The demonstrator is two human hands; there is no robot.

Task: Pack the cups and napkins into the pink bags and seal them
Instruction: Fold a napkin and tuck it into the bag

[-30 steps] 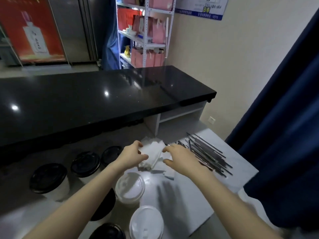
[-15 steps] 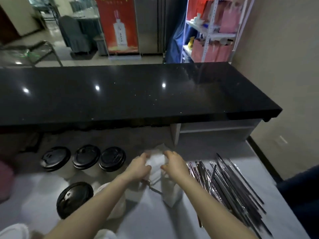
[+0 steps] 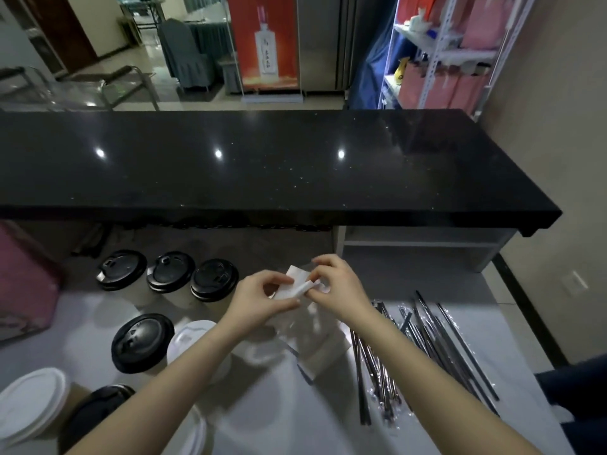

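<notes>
Napkin (image 3: 297,285) white; black lids (image 3: 214,279), white lids (image 3: 31,399); bag (image 3: 23,287) at left prob. pink; tabletop (image 3: 269,418) pale grey; raised bar (image 3: 262,172) black w/ speckles.

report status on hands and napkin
Left hand and right hand both pinch the napkin. Cups not yet in the pink bag. Nothing in the way.

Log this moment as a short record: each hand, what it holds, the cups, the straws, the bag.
left hand: pinches the napkin from the left
right hand: pinches the same napkin from the right
napkin: white, partly folded, held between both hands
black-lidded cups: three in a row left of the hands, lids on
white-lidded cup: near left corner
straws: wrapped, piled right of the hands
pink bag: at the left edge, mostly out of frame
</notes>
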